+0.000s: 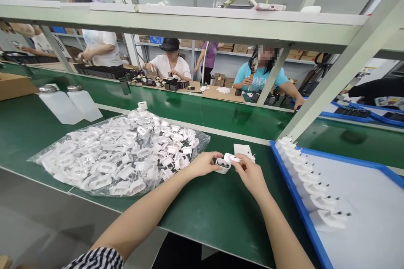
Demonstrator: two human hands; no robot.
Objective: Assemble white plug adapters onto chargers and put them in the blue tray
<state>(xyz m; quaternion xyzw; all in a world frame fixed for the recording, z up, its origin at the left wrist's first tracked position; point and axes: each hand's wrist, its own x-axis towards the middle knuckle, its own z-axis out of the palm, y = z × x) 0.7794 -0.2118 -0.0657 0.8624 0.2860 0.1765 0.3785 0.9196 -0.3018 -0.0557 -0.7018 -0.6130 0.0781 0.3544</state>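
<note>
My left hand grips a white charger housing, open at the top, with green and dark circuit parts showing inside. Between the fingers of my right hand is a white plug cover, held tilted over the housing's opening. The two pieces are very close; whether they touch I cannot tell. Just behind my right hand lies a white block-shaped piece with small pins. Left of my hands, a clear plastic bag is spread out, full of white plug covers.
A blue-rimmed tray on the right holds a row of white plug adapters with metal pins. Two white bottles stand at the back left, near a cardboard box. A shelf beam crosses above; co-workers sit beyond the green bench.
</note>
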